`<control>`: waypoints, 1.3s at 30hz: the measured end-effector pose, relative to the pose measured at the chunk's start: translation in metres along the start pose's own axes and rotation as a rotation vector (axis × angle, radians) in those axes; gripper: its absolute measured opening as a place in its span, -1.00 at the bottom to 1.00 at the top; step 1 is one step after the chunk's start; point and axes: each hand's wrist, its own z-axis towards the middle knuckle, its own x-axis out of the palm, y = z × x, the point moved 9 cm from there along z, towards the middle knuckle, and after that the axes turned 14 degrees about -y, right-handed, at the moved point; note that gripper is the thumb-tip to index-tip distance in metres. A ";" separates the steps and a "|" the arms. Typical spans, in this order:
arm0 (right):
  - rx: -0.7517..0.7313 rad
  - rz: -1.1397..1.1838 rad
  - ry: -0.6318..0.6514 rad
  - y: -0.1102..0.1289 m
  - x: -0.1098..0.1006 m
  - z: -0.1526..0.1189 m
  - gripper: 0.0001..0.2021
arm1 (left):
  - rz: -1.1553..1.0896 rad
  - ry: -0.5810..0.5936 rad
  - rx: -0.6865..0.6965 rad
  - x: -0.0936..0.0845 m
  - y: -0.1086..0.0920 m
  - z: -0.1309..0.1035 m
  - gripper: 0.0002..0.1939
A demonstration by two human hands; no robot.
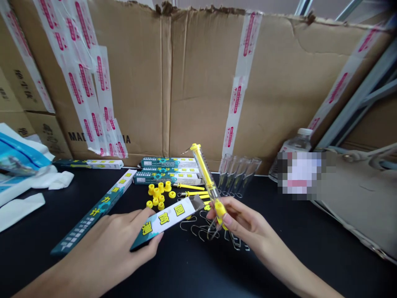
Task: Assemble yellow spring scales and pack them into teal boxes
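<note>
Well, tube [208, 178] in right hand [245, 221]

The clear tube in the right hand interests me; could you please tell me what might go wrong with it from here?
The clear tube in the right hand has a wire hook at its lower end, close in view to the loose metal hooks, so it might snag one. The open flap of the box in the left hand could bend or catch if the tube bumped it.
</note>
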 end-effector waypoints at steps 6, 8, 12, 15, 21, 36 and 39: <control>-0.005 -0.013 0.020 0.000 0.001 0.000 -0.69 | 0.011 -0.027 0.011 0.000 0.000 0.000 -0.82; -0.003 -0.046 0.036 -0.003 0.001 0.000 -0.69 | 0.019 -0.035 0.004 0.000 0.000 0.000 -0.81; 0.005 -0.067 -0.010 -0.005 -0.008 0.002 -0.70 | 0.062 -0.045 -0.010 0.000 0.004 0.002 -0.81; -0.045 -0.089 -0.101 0.002 -0.022 0.006 -0.69 | 0.094 -0.029 -0.003 0.002 0.006 0.002 -0.80; -0.327 -0.381 -0.170 0.029 -0.043 0.011 -0.73 | 0.132 -0.030 0.005 0.000 0.007 0.001 -0.77; -0.586 -0.589 -0.225 0.049 -0.088 0.022 -0.78 | 0.130 -0.191 0.038 -0.014 0.010 0.001 -0.61; -0.630 -0.578 -0.249 0.054 -0.089 0.019 -0.79 | 0.121 -0.181 0.033 -0.013 0.010 0.002 -0.62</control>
